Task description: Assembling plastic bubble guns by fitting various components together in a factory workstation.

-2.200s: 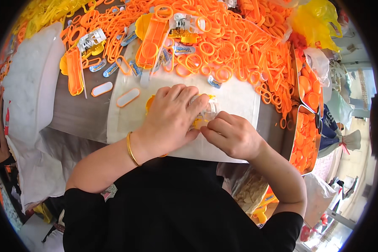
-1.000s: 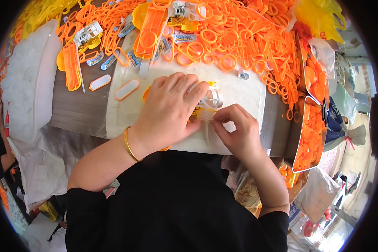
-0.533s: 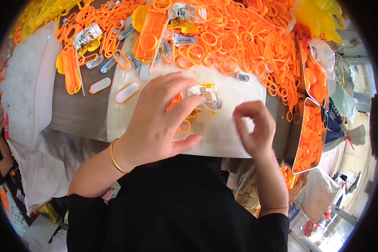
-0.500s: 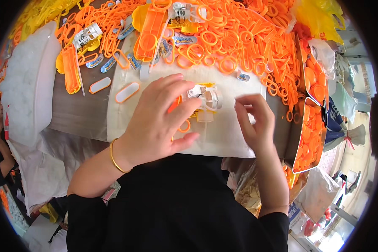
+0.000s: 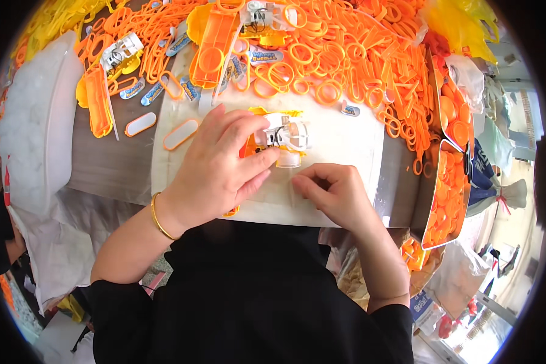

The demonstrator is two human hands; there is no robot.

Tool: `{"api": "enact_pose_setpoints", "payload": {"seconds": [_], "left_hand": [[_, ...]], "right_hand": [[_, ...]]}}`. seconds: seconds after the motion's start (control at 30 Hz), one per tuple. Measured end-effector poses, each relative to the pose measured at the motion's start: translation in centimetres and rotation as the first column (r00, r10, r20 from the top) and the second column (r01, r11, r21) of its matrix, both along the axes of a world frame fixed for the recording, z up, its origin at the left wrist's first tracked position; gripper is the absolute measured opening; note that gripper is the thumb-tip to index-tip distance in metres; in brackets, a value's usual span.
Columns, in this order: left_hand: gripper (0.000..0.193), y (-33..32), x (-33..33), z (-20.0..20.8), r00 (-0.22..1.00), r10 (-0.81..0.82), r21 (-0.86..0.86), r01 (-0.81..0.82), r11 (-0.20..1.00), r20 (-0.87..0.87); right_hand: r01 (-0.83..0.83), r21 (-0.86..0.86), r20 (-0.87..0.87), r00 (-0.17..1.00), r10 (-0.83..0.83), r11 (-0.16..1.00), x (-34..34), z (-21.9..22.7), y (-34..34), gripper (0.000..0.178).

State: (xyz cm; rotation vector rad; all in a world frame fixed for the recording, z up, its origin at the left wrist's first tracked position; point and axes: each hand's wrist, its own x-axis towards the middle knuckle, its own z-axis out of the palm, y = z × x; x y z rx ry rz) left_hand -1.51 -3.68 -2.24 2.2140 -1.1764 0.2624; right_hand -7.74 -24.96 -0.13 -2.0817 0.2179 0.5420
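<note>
On the white work sheet (image 5: 340,142) lies a half-built plastic toy (image 5: 292,134) with a clear and white mechanism, dark wires and a yellow and orange shell. My left hand (image 5: 212,164) covers its left part, thumb and fingers closed on it. Close to the toy's lower right, my right hand (image 5: 337,195) is curled with thumb and forefinger pinched together. Whatever it may hold is too small to make out. A bit of orange plastic (image 5: 232,212) shows below my left hand.
Orange rings and strips (image 5: 370,67) are heaped along the back. Two similar toy bodies (image 5: 215,51) (image 5: 97,100) lie at the back left. A white tub (image 5: 60,115) stands left. Boxes of orange discs (image 5: 448,194) line the right. Oval orange-rimmed pieces (image 5: 181,134) lie by my left hand.
My right hand has moved left and toward me, closer to the toy, and its fingers are more curled. My left hand and the toy have shifted slightly left.
</note>
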Motion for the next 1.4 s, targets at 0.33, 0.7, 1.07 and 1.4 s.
{"api": "enact_pose_setpoints", "payload": {"seconds": [0.33,0.7,1.07,1.4], "left_hand": [[0.023,0.4,0.5,-0.2,1.0,0.011,-0.054,-0.012,0.998,-0.008],[0.034,4.1,18.0,5.8,0.873,0.455,-0.318,-0.387,0.865,0.177],[0.021,11.4,30.5,1.9,0.348,0.833,0.447,-0.884,0.138,0.43],[0.03,8.5,20.0,13.0,0.631,0.767,-0.281,-0.762,0.584,-0.115]], "right_hand": [[0.166,-0.47,0.636,0.744,0.203,0.867,6.5,-3.0,-5.2,0.024],[0.357,-0.088,0.716,0.672,-0.19,0.93,9.7,-2.9,-2.6,0.018],[0.169,-0.089,0.797,0.603,-0.032,0.982,8.1,-1.8,-3.4,0.022],[-0.039,-0.127,0.96,0.248,0.132,0.991,14.7,5.4,3.3,0.035]]}}
